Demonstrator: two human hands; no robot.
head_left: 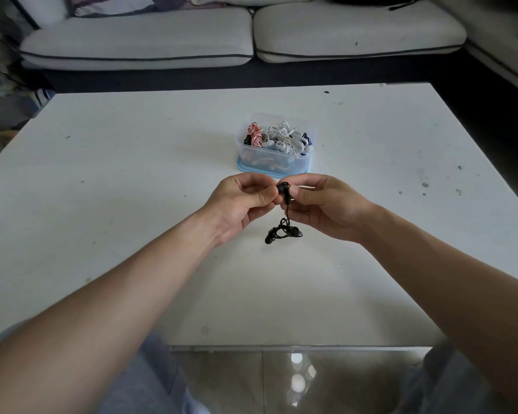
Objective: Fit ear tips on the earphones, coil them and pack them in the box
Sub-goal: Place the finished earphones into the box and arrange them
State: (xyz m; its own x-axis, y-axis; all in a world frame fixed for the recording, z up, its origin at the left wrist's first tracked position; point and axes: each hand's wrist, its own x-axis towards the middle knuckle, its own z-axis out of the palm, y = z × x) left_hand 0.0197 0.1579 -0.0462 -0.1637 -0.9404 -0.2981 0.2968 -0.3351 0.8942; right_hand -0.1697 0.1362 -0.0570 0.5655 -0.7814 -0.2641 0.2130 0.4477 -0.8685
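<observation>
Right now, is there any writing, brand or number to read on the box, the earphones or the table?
None can be read.
The box: no label shows.
The black earphones: too small to show any brand.
The table: only dark specks, no text.

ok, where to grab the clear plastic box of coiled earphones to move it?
Span the clear plastic box across its left and right walls below the rim, coming from above. Coiled earphones fill the open top, so no grip inside; both outer walls stand free. The blue lid under it may stay behind.
</observation>
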